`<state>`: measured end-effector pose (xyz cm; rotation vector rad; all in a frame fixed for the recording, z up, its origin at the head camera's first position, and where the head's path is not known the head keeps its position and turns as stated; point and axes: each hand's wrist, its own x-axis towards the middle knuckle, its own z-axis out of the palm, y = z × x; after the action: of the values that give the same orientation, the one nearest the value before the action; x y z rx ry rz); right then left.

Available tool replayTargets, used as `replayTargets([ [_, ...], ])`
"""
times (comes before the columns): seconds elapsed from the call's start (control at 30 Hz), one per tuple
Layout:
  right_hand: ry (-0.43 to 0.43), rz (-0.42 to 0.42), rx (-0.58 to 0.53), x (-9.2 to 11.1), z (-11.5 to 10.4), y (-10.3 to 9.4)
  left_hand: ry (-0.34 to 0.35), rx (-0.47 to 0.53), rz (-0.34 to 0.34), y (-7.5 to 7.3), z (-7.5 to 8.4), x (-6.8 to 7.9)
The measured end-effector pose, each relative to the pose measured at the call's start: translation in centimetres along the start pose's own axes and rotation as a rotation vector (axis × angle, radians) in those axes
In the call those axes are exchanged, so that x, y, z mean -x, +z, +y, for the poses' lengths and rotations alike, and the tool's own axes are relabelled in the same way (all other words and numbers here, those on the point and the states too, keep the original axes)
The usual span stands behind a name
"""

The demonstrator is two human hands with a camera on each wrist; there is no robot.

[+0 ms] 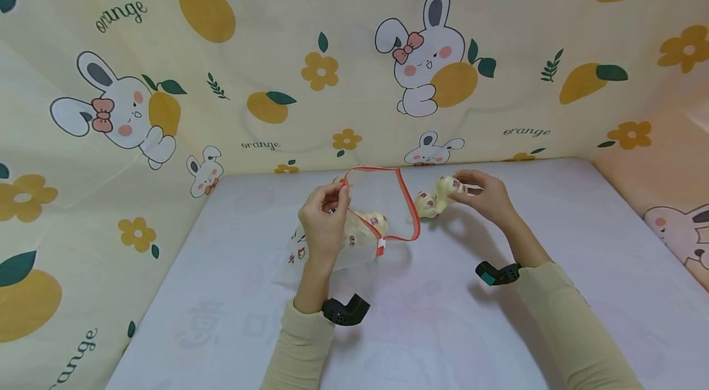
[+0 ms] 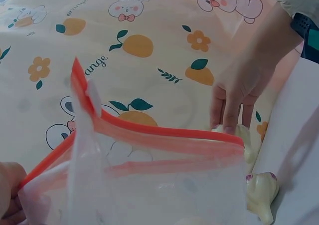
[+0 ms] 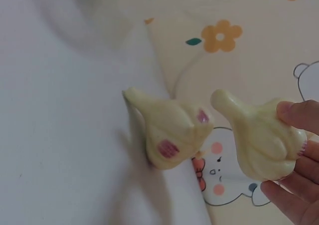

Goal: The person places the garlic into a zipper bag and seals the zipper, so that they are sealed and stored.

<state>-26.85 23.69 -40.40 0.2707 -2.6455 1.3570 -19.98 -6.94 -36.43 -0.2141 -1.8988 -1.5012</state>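
Three pale garlic bulbs counted, one thin zip bag. Dial centred on the head view, twelve toward the printed wall sheet [image 1: 354, 131].

Seven o'clock: left hand [image 1: 324, 221], thumb and fingers pinching the red-orange rim [image 1: 410, 200] of the bag, mouth gaping. Six o'clock, beside that hand: zip bag [image 1: 354, 258] on the white table [image 1: 221, 328]. Judged light and limp, apt to fold or slide; the rim, probably springier than the walls, seems the best hold. Walls milky, see-through, with small coloured prints; white slider-like tab [image 1: 380, 243] on the rim's near side. First garlic bulb [image 1: 373, 222] within, cream, purple-marked, partly veiled by film.

Four o'clock: second garlic bulb [image 3: 174, 135], loose on the table, right of the bag's mouth. Likely light, firm and a little slick, a moulded model by its sheen; not very fragile, I'd judge, but round enough to roll. Take it across the fat body, or by the neck. Cream-yellow, ridged into cloves, two purple patches showing, neck pointing to ten in the right wrist view.

Three o'clock: third garlic bulb [image 3: 264, 140], near the second, raised off the table. Right hand [image 1: 487, 196] grasps it by the base end, thumb on one side, fingers opposite, neck left free. Same cream skin, faint purple at the base.
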Motion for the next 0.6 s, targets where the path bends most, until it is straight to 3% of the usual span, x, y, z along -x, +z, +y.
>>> replayTargets([
  [0.6, -0.062, 0.011, 0.013, 0.2, -1.3, 0.0, 0.006, 0.008, 0.001, 0.1, 0.1, 0.0],
])
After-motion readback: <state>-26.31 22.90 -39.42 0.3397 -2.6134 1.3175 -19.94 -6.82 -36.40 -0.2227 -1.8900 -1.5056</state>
